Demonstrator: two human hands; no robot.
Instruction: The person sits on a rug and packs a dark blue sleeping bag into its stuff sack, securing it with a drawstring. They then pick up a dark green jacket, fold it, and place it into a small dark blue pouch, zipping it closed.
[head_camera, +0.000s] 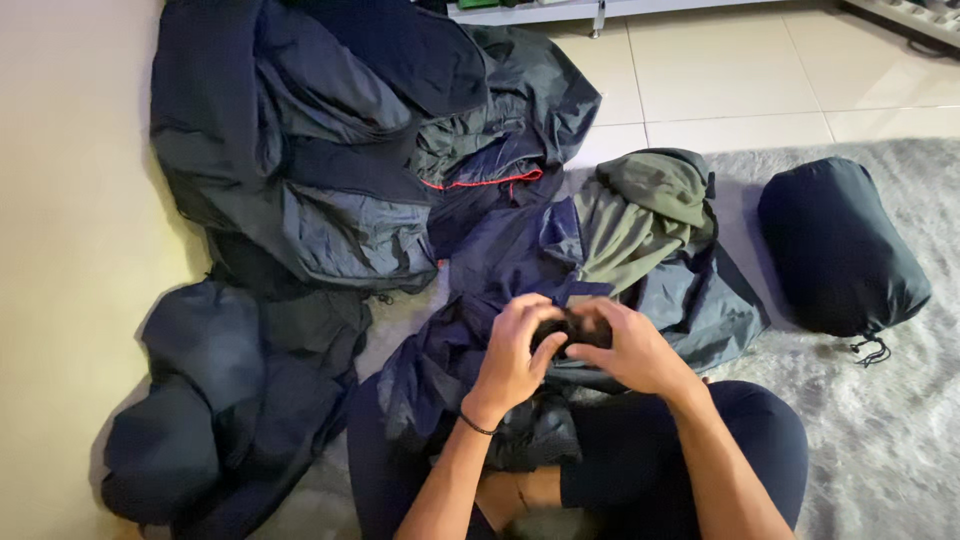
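My left hand and my right hand meet over my lap, both closed on a small dark bunched piece of fabric. It belongs to a navy blue sleeping bag spread in front of me, with an olive green lining showing at its right. A thin dark band circles my left wrist. My fingers hide most of the bunched part.
A big heap of dark blue and grey sleeping bags lies to the left, with another crumpled one by my left knee. A packed dark stuff sack with a drawstring rests on the grey shaggy rug. Tiled floor lies beyond.
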